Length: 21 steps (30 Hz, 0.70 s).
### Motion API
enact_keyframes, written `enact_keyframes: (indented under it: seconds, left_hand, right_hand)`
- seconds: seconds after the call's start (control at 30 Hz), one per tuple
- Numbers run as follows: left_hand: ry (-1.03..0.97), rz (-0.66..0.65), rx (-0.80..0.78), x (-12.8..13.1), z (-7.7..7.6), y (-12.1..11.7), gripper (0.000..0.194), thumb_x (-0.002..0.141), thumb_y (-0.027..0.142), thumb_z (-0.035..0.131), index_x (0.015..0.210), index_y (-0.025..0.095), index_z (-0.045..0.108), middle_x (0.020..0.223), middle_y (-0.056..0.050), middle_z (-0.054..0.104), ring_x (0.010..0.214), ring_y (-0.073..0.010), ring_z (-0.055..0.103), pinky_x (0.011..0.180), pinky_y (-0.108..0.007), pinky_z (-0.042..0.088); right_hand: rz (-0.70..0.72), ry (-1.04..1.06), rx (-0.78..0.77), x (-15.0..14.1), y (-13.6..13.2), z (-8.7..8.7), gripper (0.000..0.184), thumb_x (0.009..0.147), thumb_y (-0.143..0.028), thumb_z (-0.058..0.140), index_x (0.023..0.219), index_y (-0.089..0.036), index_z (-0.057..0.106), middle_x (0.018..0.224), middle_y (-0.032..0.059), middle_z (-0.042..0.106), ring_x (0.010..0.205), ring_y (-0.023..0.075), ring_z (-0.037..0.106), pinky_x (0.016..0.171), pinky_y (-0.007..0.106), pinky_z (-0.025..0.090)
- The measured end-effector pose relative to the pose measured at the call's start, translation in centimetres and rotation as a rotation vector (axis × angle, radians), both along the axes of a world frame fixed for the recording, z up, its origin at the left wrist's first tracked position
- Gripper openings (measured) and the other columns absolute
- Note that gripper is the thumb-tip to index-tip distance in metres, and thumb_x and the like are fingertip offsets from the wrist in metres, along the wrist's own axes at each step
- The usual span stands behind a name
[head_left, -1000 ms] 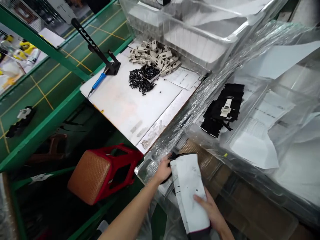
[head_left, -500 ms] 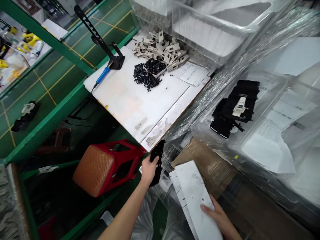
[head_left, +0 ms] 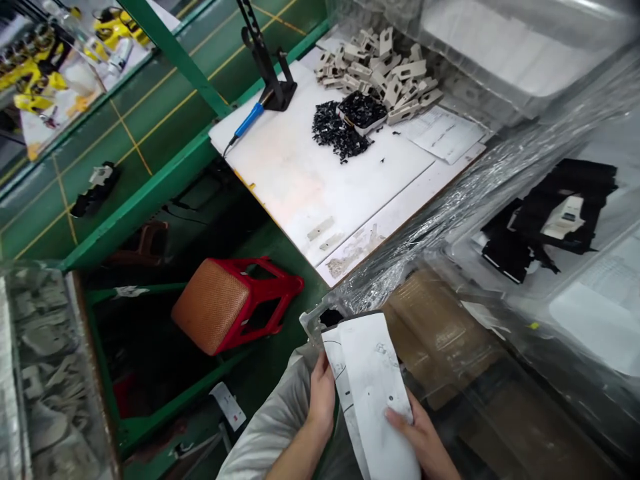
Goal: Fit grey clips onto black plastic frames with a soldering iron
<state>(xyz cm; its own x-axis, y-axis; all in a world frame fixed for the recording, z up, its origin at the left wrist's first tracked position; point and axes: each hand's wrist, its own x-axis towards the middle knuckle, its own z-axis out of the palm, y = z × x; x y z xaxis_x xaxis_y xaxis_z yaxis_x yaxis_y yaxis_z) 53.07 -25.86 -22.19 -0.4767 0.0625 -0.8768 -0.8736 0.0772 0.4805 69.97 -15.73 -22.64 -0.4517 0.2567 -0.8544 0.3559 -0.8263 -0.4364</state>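
Both my hands hold a folded white sheet [head_left: 373, 393] upright in front of me. My left hand [head_left: 321, 397] grips its left edge, with a narrower white layer showing on that side. My right hand [head_left: 417, 440] holds the lower right edge. Behind the sheet's top edge, a small black part [head_left: 330, 317] shows at a transparent plastic tray corner [head_left: 311, 325]. The sheet hides most of that part. A light grey plastic bag [head_left: 270, 427] lies just left of my left wrist.
A white work board [head_left: 300, 180] ahead holds a blue-handled soldering iron [head_left: 249, 120], beige plastic parts [head_left: 380, 70] and black plastic bits [head_left: 335, 130]. A red stool [head_left: 215, 307] stands to the left. On the right, a transparent tray [head_left: 500, 267] holds black parts [head_left: 545, 220] above cardboard [head_left: 435, 327].
My left hand no longer holds the black part and now grips the white sheet. A small black part shows behind the sheet's top edge. My view has shifted, moving the work board up and right.
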Motion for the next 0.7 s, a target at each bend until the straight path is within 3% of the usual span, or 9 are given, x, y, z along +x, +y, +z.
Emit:
enact_keyframes:
  seconds: [0.1,0.17,0.23,0.33,0.5,0.6,0.7]
  left_hand:
    - [-0.038,-0.014,0.107,0.3,3.1,-0.8,0.056,0.086,0.060,0.056,0.119,0.017,0.068,0.116,-0.013,0.072,0.118,-0.0328,0.061,0.107,-0.047,0.042]
    - [-0.059,-0.031,0.157,0.1,4.0,-1.3,0.061,0.085,0.063,0.055,0.120,0.015,0.068,0.115,-0.015,0.073,0.115,-0.0346,0.063,0.103,-0.049,0.045]
    - [-0.061,-0.046,0.160,-0.3,3.6,-1.8,0.056,0.080,0.056,0.068,0.113,0.011,0.071,0.109,-0.018,0.074,0.110,-0.0359,0.066,0.100,-0.049,0.048]
    - [-0.021,-0.035,0.095,-1.0,1.4,-2.2,0.047,0.072,0.047,0.079,0.097,0.007,0.074,0.094,-0.018,0.077,0.100,-0.0358,0.070,0.093,-0.047,0.052]
    - [0.087,0.069,-0.051,-3.1,-1.8,-3.1,0.031,0.085,0.040,0.069,0.096,0.011,0.070,0.091,-0.009,0.076,0.086,-0.0223,0.072,0.085,-0.041,0.056]
    - [0.162,0.173,-0.185,-6.3,-1.7,-5.4,0.025,0.093,0.035,0.059,0.103,0.013,0.066,0.098,-0.006,0.072,0.084,-0.0175,0.069,0.079,-0.039,0.057]
    - [0.220,0.270,-0.342,-10.1,-0.2,-9.4,0.024,0.095,0.033,0.057,0.107,0.014,0.063,0.102,-0.006,0.069,0.085,-0.0170,0.067,0.076,-0.037,0.057]
  right_hand:
    - [0.072,0.025,-0.020,-1.1,-1.2,-0.6,0.053,0.072,-0.049,0.079,0.114,-0.019,0.070,0.112,0.0112,0.073,0.103,0.0348,0.068,0.088,0.046,0.054]
    - [0.100,-0.002,0.000,-1.6,-2.0,-1.1,0.050,0.075,-0.052,0.075,0.111,-0.018,0.071,0.112,0.0114,0.074,0.107,0.0354,0.066,0.090,0.046,0.053]
    - [0.112,-0.031,0.040,-2.0,-2.6,-1.6,0.050,0.077,-0.055,0.073,0.111,-0.018,0.071,0.113,0.0107,0.074,0.110,0.0352,0.065,0.093,0.046,0.052]
    - [0.122,-0.033,0.112,-2.3,-3.1,-2.5,0.053,0.079,-0.055,0.071,0.118,-0.020,0.067,0.118,0.0086,0.072,0.114,0.0326,0.063,0.098,0.044,0.050]
    - [0.149,-0.064,0.246,-2.1,-2.3,-5.0,0.058,0.078,-0.056,0.070,0.124,-0.020,0.063,0.123,0.0094,0.069,0.116,0.0326,0.061,0.097,0.044,0.049]
    - [0.203,-0.057,0.316,-2.5,-1.4,-6.0,0.057,0.079,-0.056,0.068,0.123,-0.020,0.062,0.123,0.0103,0.069,0.114,0.0324,0.062,0.097,0.044,0.049]
    - [0.295,0.001,0.372,-3.9,-1.1,-5.7,0.048,0.080,-0.052,0.069,0.115,-0.019,0.066,0.116,0.0104,0.072,0.110,0.0316,0.064,0.098,0.042,0.047]
